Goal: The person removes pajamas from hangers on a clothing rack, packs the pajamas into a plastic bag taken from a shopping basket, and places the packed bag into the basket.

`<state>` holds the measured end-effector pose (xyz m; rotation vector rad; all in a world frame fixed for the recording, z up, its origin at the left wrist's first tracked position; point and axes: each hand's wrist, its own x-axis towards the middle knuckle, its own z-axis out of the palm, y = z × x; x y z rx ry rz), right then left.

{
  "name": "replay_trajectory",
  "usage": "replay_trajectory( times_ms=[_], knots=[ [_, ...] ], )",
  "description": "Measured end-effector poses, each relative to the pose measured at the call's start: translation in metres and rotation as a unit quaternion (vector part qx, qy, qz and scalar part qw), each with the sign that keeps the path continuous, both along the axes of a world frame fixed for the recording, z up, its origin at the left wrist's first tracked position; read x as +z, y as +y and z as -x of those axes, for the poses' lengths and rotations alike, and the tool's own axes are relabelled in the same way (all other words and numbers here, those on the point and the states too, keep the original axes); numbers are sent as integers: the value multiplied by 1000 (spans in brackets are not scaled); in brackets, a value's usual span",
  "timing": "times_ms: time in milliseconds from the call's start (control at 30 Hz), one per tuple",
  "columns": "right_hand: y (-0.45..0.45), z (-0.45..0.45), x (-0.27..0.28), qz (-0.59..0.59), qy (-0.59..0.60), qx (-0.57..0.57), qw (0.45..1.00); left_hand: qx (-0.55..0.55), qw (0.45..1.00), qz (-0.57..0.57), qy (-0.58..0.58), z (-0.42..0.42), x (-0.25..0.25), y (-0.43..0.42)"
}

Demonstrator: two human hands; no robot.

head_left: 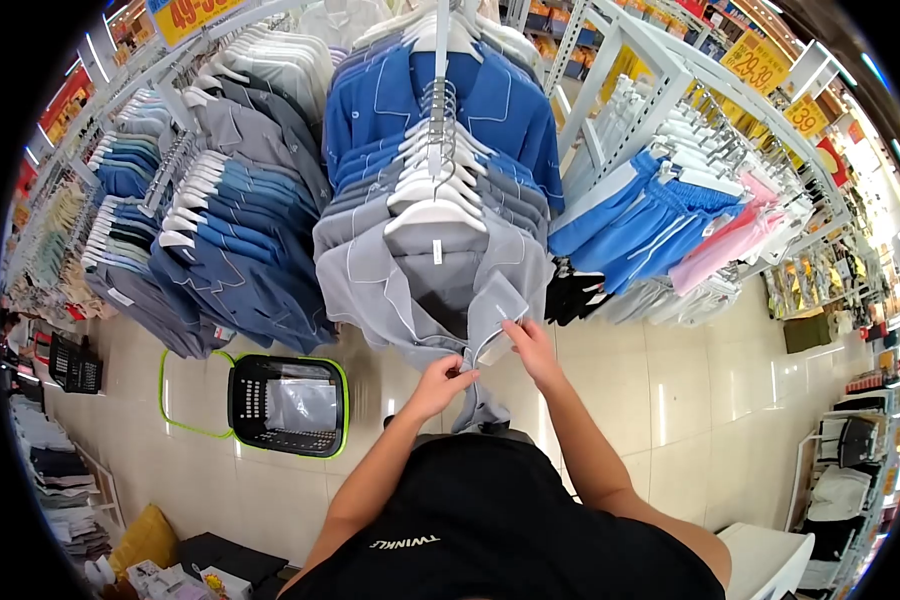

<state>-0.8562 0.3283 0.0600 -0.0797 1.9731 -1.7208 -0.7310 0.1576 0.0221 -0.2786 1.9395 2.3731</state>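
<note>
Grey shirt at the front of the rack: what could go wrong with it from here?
The left hand and right hand are both at the grey shirt's front, so a hard tug might pull it off its white hanger. The basket stands on the floor nearby, so a leftward step could knock it.

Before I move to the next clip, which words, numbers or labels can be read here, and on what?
"TWINKLE": black top
"49-5", rest unclear: upper-left sign
"29-39": upper-right sign
"39", rest unclear: smaller sign beside it
Too small to read: collar label in the grey shirt; print on the distant packages.
</note>
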Motion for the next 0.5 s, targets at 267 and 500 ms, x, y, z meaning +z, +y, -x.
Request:
replay_trajectory(
  times_ms=[267,500],
  knots=[
    [14,-36,-19,-242,309,64,918,99,991,94,-5,-1,-12,-2],
    [-27,-59,-44,71,-20,26,997,117,978,172,34,-2,-3,1]
  ],
)
